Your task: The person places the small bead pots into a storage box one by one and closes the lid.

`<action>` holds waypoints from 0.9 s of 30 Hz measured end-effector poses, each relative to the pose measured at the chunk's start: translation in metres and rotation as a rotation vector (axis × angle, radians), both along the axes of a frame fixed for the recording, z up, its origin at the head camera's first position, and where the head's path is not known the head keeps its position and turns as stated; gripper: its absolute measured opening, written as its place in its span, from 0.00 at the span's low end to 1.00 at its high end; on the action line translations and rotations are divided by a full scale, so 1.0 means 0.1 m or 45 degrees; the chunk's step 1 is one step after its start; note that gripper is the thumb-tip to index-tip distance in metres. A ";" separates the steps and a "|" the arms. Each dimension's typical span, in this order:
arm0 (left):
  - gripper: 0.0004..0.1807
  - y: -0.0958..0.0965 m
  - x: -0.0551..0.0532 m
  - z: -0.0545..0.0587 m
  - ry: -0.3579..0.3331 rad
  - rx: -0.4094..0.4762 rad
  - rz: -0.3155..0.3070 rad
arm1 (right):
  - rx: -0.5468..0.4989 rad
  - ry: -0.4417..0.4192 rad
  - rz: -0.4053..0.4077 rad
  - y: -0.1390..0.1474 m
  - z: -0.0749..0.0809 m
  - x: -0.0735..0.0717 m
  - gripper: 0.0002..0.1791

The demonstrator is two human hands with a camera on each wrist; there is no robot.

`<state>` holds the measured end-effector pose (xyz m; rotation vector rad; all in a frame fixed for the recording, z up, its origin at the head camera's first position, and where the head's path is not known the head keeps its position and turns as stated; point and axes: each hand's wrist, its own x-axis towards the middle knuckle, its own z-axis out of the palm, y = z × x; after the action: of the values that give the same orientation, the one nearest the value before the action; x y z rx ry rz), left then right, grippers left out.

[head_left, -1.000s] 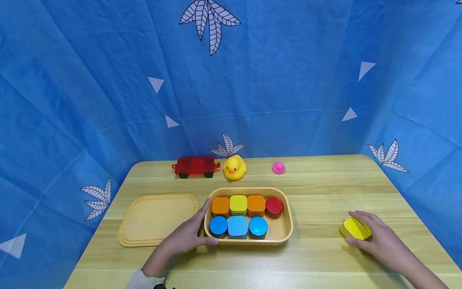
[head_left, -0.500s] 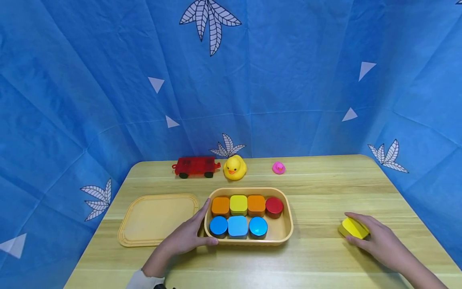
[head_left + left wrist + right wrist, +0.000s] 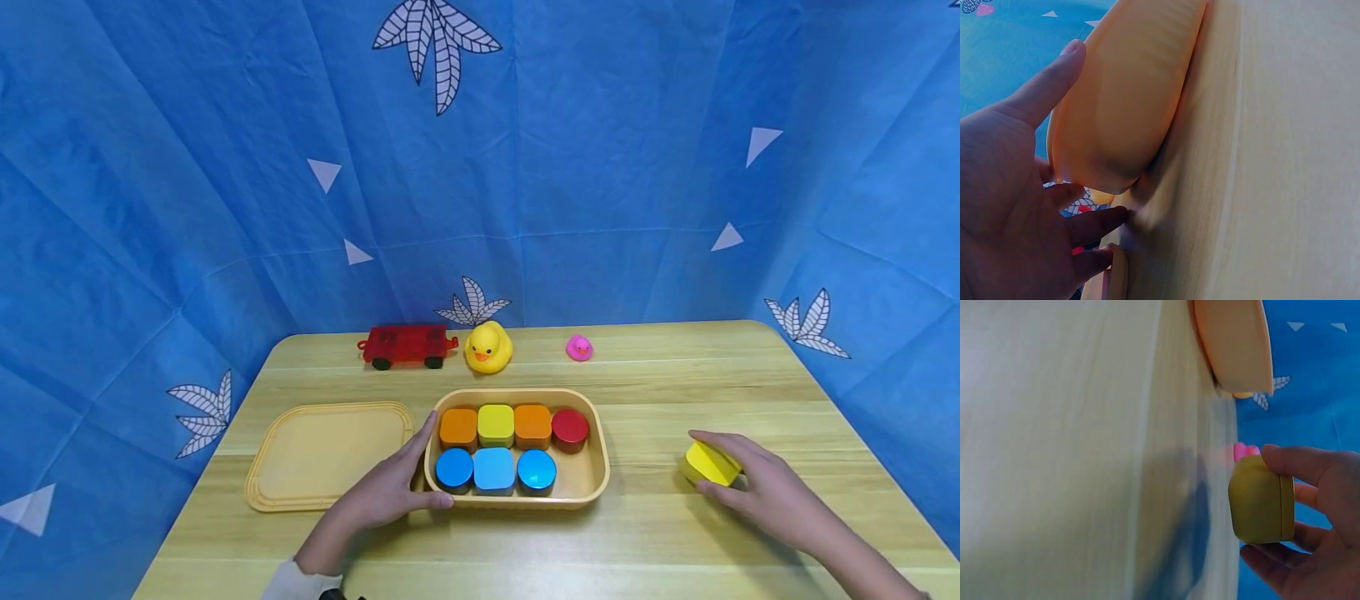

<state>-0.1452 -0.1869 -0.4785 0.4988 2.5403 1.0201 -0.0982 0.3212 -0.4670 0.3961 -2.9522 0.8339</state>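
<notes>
My left hand (image 3: 386, 486) grips the left end of a tan plastic box (image 3: 600, 467), index finger at the back rim and thumb at the front. The thumb lies against the box wall (image 3: 1129, 75) in the left wrist view. Inside the box stand orange blocks (image 3: 458, 427), a yellow block (image 3: 496, 425), a red round block (image 3: 569, 429) and several blue ones (image 3: 493, 471). At the right, my right hand (image 3: 772, 492) holds a rounded yellow block (image 3: 1257, 500) between thumb and fingers. It is raised off the table, its shadow showing below in the right wrist view.
A flat tan lid (image 3: 330, 458) lies left of the box. Along the table's back edge stand a red toy wagon (image 3: 407, 345), a yellow duck (image 3: 487, 348) and a small pink duck (image 3: 579, 348). A blue cloth (image 3: 600, 167) hangs behind.
My right hand has lifted the yellow block off the table and moved it left toward the box, tilting it a little. The left hand and the box have stayed put.
</notes>
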 end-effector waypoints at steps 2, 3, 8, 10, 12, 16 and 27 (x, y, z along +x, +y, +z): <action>0.63 0.00 0.00 0.00 0.000 -0.001 -0.001 | -0.006 0.022 0.015 -0.06 0.03 -0.01 0.36; 0.63 0.00 0.00 0.00 -0.001 -0.001 -0.001 | -0.006 0.028 0.022 -0.09 0.04 -0.01 0.36; 0.63 0.00 0.00 0.00 0.004 -0.011 -0.002 | -0.013 0.073 0.066 -0.20 0.11 -0.03 0.36; 0.63 0.00 0.00 -0.01 0.009 -0.015 -0.002 | -0.015 0.105 0.091 -0.25 0.14 -0.04 0.36; 0.63 0.00 0.00 -0.01 0.010 -0.014 -0.003 | -0.021 0.121 0.120 -0.29 0.18 -0.05 0.36; 0.63 0.00 0.00 -0.01 0.011 -0.009 -0.005 | -0.047 0.117 0.165 -0.40 0.25 -0.06 0.35; 0.63 -0.01 -0.01 -0.02 0.005 -0.002 0.000 | -0.060 0.042 0.233 -0.73 0.47 -0.11 0.39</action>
<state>-0.1466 -0.1874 -0.4807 0.5010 2.5445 1.0176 -0.1094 0.2483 -0.4198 0.6785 -2.8927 0.9032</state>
